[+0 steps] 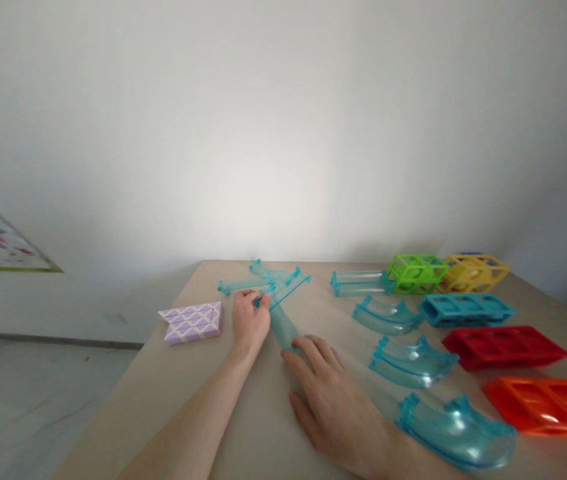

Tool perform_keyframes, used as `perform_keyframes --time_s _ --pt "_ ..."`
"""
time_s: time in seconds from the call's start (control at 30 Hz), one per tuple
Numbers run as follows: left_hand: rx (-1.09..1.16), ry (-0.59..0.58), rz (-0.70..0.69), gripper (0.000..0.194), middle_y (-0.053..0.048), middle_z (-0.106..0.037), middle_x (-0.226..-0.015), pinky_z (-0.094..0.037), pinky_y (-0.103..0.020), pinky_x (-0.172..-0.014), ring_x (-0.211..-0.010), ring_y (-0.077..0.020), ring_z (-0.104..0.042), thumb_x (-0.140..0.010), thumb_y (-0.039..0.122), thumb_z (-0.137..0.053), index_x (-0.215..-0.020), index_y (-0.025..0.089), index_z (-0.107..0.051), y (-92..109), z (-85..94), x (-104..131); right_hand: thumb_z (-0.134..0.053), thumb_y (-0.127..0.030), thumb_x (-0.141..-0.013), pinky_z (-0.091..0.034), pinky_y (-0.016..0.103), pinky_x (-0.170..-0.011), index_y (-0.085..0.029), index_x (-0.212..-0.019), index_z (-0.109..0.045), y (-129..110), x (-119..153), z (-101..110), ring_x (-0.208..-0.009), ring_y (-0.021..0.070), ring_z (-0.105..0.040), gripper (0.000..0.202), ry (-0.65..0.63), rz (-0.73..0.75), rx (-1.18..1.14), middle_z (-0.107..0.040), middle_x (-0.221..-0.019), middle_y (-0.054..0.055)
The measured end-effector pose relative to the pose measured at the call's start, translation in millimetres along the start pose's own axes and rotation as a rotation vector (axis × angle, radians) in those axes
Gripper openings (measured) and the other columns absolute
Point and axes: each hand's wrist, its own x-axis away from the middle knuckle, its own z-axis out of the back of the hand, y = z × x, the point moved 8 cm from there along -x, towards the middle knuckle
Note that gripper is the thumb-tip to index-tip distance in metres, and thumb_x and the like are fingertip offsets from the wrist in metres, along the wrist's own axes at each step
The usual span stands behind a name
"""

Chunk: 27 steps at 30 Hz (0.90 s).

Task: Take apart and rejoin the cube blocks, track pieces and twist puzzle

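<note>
My left hand (252,321) is closed around the near end of a straight translucent blue track piece (289,291), which slants up to the right. Another straight blue track piece (283,327) lies below it on the table, between my two hands. Resting by that piece's near end is my right hand (331,393), its fingers stretched out and the thumb apart. The fingertips seem to touch the end. Just beyond my left hand, more straight blue track pieces (243,285) lie crossed and partly overlapping.
Curved blue track pieces (416,363) line the right side, with a straight pair (361,283) behind them. Green (417,273), yellow (476,273), teal (466,310), red (506,348) and orange (551,405) frames stand farther right. A purple patterned box (194,323) sits near the table's left edge.
</note>
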Motion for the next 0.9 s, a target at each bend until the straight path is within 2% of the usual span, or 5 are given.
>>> perform_keyframes --time_s 0.2,0.4,0.63,0.73,0.9 --pt "0.206 -0.031 0.009 0.014 -0.004 -0.061 -0.075 -0.042 -0.03 -0.071 -0.074 -0.0195 -0.056 -0.068 0.022 -0.062 -0.054 0.02 -0.064 6 -1.0 3 -0.051 -0.014 -0.082 -0.037 0.051 -0.11 -0.017 -0.123 -0.054 1 0 -1 -0.129 0.0321 -0.038 0.042 -0.008 -0.001 0.009 -0.049 -0.133 0.013" --pt "0.457 -0.176 -0.128 0.031 -0.003 -0.052 -0.07 -0.038 -0.028 -0.06 -0.066 -0.0167 -0.05 -0.075 0.035 -0.057 -0.049 0.018 -0.055 29 -2.2 14 -0.051 -0.012 -0.081 -0.037 0.054 -0.11 -0.015 -0.133 -0.048 2 0 -5 -0.131 0.0332 -0.039 0.053 0.009 0.017 0.0 -0.049 -0.137 0.015" --pt "0.593 -0.366 -0.39 0.032 -0.004 -0.05 -0.068 -0.035 -0.031 -0.063 -0.067 -0.0168 -0.048 -0.081 0.031 -0.057 -0.052 0.016 -0.057 63 5.5 34 -0.048 -0.015 -0.086 -0.042 0.05 -0.108 -0.014 -0.151 -0.003 9 6 3 -0.136 0.029 -0.039 0.079 0.233 -0.007 -0.152 -0.039 -0.147 0.021" --pt "0.636 -0.479 -0.418 0.03 -0.004 -0.051 -0.067 -0.034 -0.031 -0.06 -0.064 -0.0163 -0.048 -0.079 0.03 -0.058 -0.052 0.016 -0.06 67 2.5 38 -0.048 -0.02 -0.09 -0.044 0.05 -0.106 -0.016 -0.152 0.01 12 8 7 -0.136 0.0291 -0.041 0.085 0.293 -0.042 -0.226 -0.04 -0.148 0.021" --pt "0.707 -0.7 -0.397 0.036 -0.004 -0.051 -0.062 -0.032 -0.031 -0.056 -0.059 -0.0155 -0.046 -0.073 0.04 -0.064 -0.047 0.016 -0.058 72 -7.8 47 -0.046 -0.027 -0.095 -0.046 0.047 -0.102 -0.022 -0.151 -0.01 16 11 12 -0.13 0.0273 -0.049 0.068 0.302 -0.112 -0.325 -0.047 -0.143 0.016"
